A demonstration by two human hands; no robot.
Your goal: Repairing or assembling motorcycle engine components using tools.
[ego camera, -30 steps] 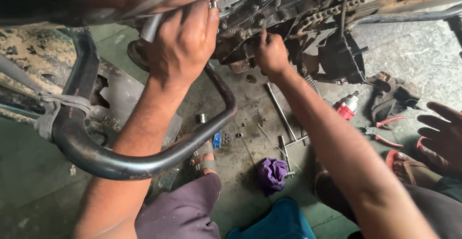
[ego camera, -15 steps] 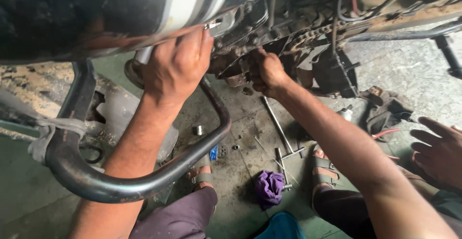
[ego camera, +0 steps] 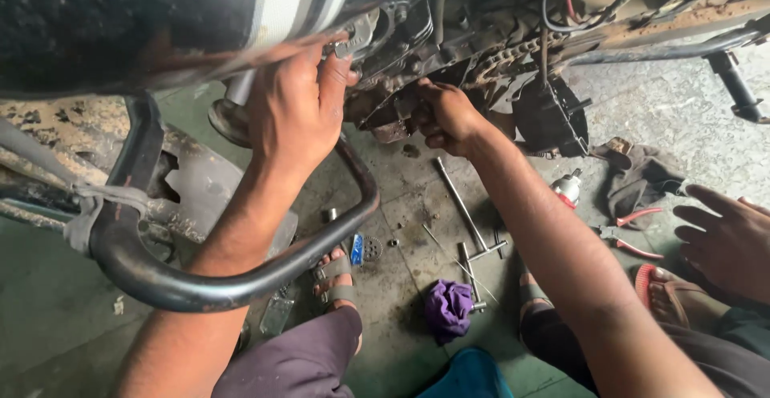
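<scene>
Right hand (ego camera: 446, 116) is curled tight around a dark part on the underside of the motorcycle engine (ego camera: 417, 85), fingers wrapped and pressed into the greasy casing; what exactly it pinches is hidden by the knuckles. Left hand (ego camera: 298, 108) sits just left of it on the same engine, palm flat and fingers closed over a metal edge beside the exhaust pipe end (ego camera: 233, 105). Just right of the engine the drive chain (ego camera: 513, 49) runs bare, and a black cover (ego camera: 549, 117) hangs below it. Below the engine a black crash guard bar (ego camera: 241, 286) loops under the left forearm. On the floor (ego camera: 706, 109) under the engine lie a long T-handle wrench (ego camera: 463, 206), a purple rag (ego camera: 447, 308), a small blue part (ego camera: 358, 249) and loose nuts; farther right of the engine are red-handled pliers (ego camera: 634, 234), a small red and silver can (ego camera: 568, 187) and a dark cloth (ego camera: 642, 177). Another person's hand (ego camera: 726, 242) rests spread at the far right, well apart from the engine.

As a judgement: the oily casing could let the right hand slip toward the exposed chain, scraping fingers. A loosened piece could drop onto the sandalled foot (ego camera: 337, 274) directly below. The small nuts near the foot could be kicked away and lost
</scene>
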